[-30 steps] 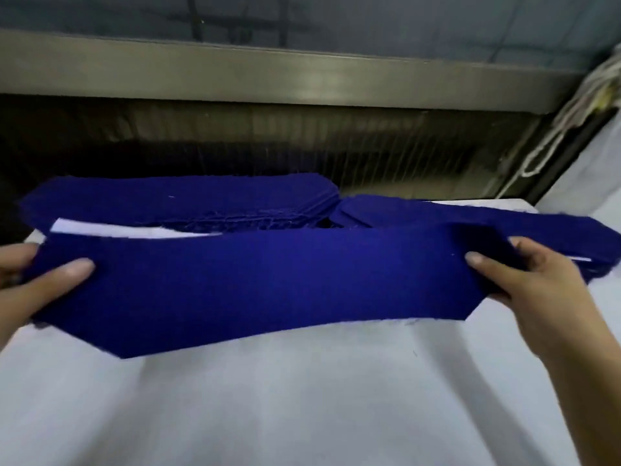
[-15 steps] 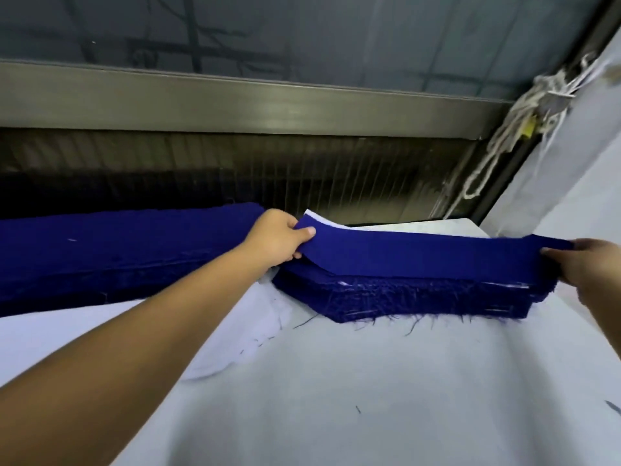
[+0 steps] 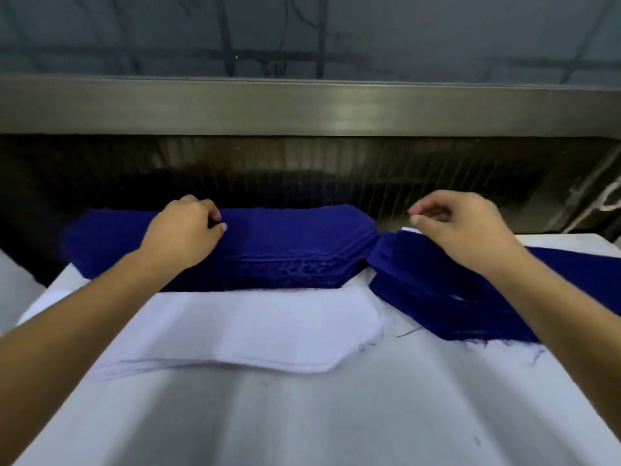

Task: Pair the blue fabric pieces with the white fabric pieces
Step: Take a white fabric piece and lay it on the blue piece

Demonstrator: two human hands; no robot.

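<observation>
A thick stack of blue fabric pieces (image 3: 285, 243) lies at the far edge of the table. My left hand (image 3: 184, 233) sits on its left part, fingers curled, pinching at the top blue layer. In front of it lies a stack of white fabric pieces (image 3: 252, 331) of the same shape. To the right is a second blue pile (image 3: 437, 297), where a white corner (image 3: 408, 230) peeks out at the top. My right hand (image 3: 460, 227) hovers over that pile's left end, fingers loosely curled and holding nothing.
The table is covered with a white cloth (image 3: 302, 415). Behind the stacks is a dark gap under a metal rail (image 3: 302, 105). A white rope (image 3: 608, 200) hangs at the far right.
Both hands let go of the blue piece laid on the right pile. My left hand moved left onto the blue stack, and my right hand came in above the right pile's left end.
</observation>
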